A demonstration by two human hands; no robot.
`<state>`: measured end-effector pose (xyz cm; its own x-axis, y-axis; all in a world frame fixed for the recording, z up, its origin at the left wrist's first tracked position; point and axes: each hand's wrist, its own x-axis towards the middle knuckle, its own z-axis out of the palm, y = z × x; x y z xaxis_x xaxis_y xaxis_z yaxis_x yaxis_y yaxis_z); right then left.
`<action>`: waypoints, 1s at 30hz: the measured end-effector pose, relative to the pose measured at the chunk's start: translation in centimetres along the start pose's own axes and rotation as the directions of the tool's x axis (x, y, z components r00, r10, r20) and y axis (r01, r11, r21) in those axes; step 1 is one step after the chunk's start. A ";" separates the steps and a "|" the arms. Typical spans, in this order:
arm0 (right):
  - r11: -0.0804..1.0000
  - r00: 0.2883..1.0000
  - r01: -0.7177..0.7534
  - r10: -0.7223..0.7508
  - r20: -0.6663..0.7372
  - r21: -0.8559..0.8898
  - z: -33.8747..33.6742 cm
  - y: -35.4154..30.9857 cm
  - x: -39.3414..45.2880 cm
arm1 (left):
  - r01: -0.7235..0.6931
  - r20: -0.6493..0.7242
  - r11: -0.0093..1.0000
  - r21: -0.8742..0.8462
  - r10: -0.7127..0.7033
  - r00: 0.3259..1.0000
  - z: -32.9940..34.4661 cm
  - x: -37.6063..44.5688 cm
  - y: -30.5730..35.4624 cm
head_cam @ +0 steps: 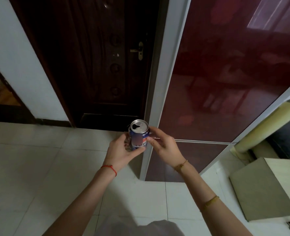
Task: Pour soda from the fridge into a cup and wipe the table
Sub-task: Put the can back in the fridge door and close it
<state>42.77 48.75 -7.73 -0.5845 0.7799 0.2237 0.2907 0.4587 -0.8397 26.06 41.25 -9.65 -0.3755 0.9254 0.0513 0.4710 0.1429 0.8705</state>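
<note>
in front of the closed red fridge (226, 74), a person is holding an already opened soda can (138, 137) upright between both hands, left hand (122, 152) cradling and right hand (163, 147) pinching it, apparently so nothing spills.

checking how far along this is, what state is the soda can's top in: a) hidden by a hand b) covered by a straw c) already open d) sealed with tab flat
c: the can, held upright between the left hand and right hand, shows a dark opening in its silver lid.
</note>
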 end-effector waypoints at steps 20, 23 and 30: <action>-0.020 0.947 0.203 -0.251 0.202 -0.979 -5.3 -0.4 17.9 | 0.019 -0.179 0.999 -0.025 -0.024 0.984 -1.4 5.3 -0.5; -0.125 0.974 0.172 -0.125 0.187 -0.977 -5.2 -1.3 18.2 | 0.026 -0.189 0.999 -0.036 -0.032 0.981 -1.3 5.5 -0.4; -0.144 0.989 0.121 -0.064 0.132 -0.982 -4.0 -3.3 18.4 | 0.037 -0.165 0.999 -0.001 -0.037 0.986 -1.2 4.5 0.4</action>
<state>34.12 63.30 1.13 -0.6966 0.6860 0.2101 0.6312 0.4468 0.6340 23.55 45.07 -8.50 -0.5192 0.8489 0.0993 0.4556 0.1766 0.8725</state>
